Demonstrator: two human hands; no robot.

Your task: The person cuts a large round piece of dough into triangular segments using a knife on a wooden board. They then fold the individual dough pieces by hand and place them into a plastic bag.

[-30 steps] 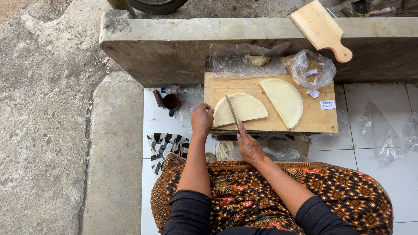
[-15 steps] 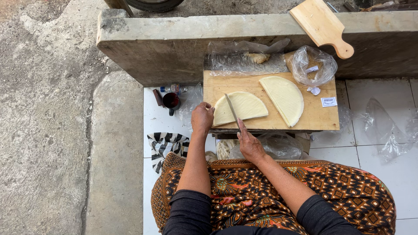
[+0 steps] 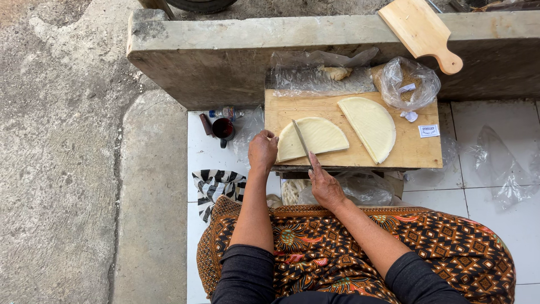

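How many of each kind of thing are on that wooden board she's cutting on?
Pale dough half-rounds: 2
Knife: 1, in the right hand
White paper label: 1
Total: 4

Matt wooden board (image 3: 410,152), crinkled glossy plastic bag (image 3: 408,81), rough concrete ledge (image 3: 225,62).
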